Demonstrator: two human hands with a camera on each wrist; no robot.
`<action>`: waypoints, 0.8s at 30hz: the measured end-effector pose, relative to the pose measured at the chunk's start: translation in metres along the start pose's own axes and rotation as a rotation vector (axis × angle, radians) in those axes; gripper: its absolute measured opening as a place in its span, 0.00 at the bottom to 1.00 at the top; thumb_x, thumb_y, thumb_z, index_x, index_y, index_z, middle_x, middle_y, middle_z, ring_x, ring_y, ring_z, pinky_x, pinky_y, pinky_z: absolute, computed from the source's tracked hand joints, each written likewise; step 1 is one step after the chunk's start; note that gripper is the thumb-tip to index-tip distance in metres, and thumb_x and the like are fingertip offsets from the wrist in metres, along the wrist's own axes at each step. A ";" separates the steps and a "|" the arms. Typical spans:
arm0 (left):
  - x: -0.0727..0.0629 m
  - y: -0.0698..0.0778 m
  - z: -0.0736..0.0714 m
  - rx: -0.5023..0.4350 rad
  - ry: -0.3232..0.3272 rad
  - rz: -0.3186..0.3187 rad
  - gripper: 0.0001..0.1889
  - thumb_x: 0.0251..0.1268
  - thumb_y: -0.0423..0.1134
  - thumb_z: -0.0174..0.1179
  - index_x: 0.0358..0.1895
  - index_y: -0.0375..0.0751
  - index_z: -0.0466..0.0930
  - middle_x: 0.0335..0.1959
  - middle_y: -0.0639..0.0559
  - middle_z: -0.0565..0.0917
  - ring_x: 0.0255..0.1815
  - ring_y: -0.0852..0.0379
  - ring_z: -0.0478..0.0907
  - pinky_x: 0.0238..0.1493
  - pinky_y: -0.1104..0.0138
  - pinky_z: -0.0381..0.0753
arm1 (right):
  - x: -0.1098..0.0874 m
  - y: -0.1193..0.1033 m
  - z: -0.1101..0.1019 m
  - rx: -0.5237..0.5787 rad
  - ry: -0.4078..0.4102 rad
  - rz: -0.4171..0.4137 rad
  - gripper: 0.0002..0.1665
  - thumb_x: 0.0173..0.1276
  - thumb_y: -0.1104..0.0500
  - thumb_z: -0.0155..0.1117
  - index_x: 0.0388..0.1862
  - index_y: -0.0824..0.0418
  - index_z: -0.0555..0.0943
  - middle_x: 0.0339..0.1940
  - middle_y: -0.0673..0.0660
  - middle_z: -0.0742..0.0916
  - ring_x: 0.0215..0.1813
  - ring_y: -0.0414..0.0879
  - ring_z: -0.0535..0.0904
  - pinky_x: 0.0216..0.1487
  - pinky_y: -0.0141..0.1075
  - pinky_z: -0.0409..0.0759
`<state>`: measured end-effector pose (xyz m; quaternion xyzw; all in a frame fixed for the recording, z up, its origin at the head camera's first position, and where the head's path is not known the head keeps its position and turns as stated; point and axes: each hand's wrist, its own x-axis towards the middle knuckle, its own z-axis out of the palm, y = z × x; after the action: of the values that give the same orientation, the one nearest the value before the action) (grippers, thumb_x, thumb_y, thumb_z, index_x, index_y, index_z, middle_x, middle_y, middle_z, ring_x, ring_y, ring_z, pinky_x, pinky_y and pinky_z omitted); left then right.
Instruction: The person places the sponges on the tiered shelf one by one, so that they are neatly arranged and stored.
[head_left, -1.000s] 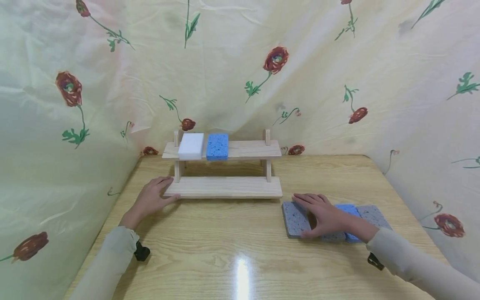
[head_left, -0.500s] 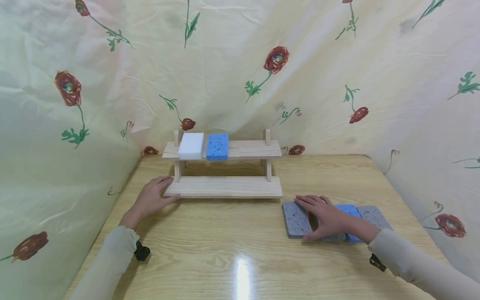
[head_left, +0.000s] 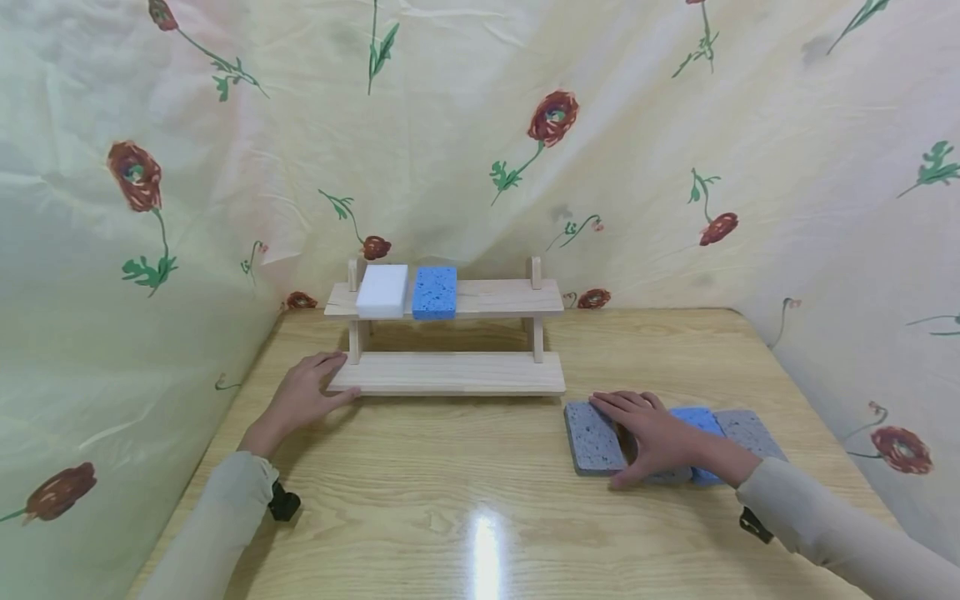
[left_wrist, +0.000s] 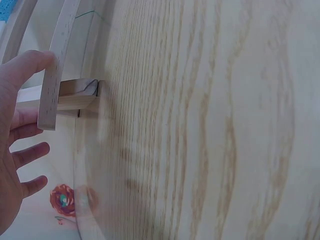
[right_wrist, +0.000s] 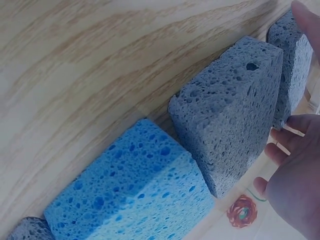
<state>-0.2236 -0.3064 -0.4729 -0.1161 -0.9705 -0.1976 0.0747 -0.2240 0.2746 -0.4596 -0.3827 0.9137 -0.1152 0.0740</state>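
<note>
My left hand (head_left: 306, 396) holds the left end of the wooden shelf's lower board. In the left wrist view its thumb lies on the front edge of the board (left_wrist: 59, 60), other fingers behind the end. My right hand (head_left: 654, 433) spans the leftmost grey sponge (head_left: 592, 442) near its right side, thumb at the front edge and fingertips at the back edge. The sponge lies flat on the table. Under and beside this hand the row continues with another grey sponge (right_wrist: 230, 112), mostly covered in the head view, then a blue sponge (right_wrist: 130, 190) and a grey sponge (head_left: 748, 433).
On the upper board of the two-tier wooden shelf (head_left: 502, 296) lie a white sponge (head_left: 384, 292) and a blue sponge (head_left: 435, 293). Flowered cloth (head_left: 465, 167) hangs behind and along both sides of the wood-grain table (head_left: 390, 500).
My right hand has shifted slightly to the right, its thumb moving to the leftmost grey sponge's front corner. That sponge stays in place. The left hand and shelf have not moved.
</note>
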 end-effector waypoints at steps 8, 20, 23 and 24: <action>0.000 -0.001 0.000 -0.001 0.000 0.002 0.40 0.63 0.58 0.69 0.71 0.33 0.73 0.71 0.34 0.74 0.72 0.32 0.69 0.71 0.37 0.68 | -0.001 0.001 0.001 -0.009 -0.002 0.000 0.72 0.46 0.27 0.79 0.79 0.66 0.61 0.78 0.64 0.71 0.75 0.66 0.67 0.67 0.69 0.63; -0.001 0.000 -0.001 -0.014 0.000 0.002 0.40 0.63 0.58 0.68 0.70 0.34 0.73 0.70 0.35 0.74 0.72 0.32 0.69 0.71 0.38 0.68 | 0.000 0.000 0.001 0.003 -0.007 0.022 0.71 0.46 0.32 0.82 0.80 0.65 0.61 0.77 0.63 0.72 0.75 0.65 0.66 0.68 0.71 0.60; -0.001 0.000 -0.001 -0.012 -0.001 0.001 0.40 0.63 0.58 0.68 0.71 0.34 0.73 0.70 0.35 0.74 0.72 0.32 0.69 0.71 0.38 0.68 | 0.000 0.000 0.002 -0.003 -0.013 0.033 0.71 0.46 0.31 0.81 0.80 0.64 0.61 0.77 0.62 0.72 0.75 0.64 0.66 0.69 0.71 0.61; -0.001 0.000 -0.001 -0.011 -0.001 0.002 0.40 0.63 0.58 0.68 0.71 0.34 0.73 0.70 0.35 0.74 0.72 0.32 0.69 0.71 0.38 0.68 | 0.000 0.001 0.003 -0.003 -0.014 0.035 0.71 0.46 0.30 0.81 0.80 0.64 0.61 0.77 0.62 0.72 0.75 0.64 0.66 0.69 0.70 0.61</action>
<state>-0.2228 -0.3070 -0.4726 -0.1177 -0.9693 -0.2028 0.0739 -0.2238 0.2746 -0.4625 -0.3677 0.9198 -0.1101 0.0817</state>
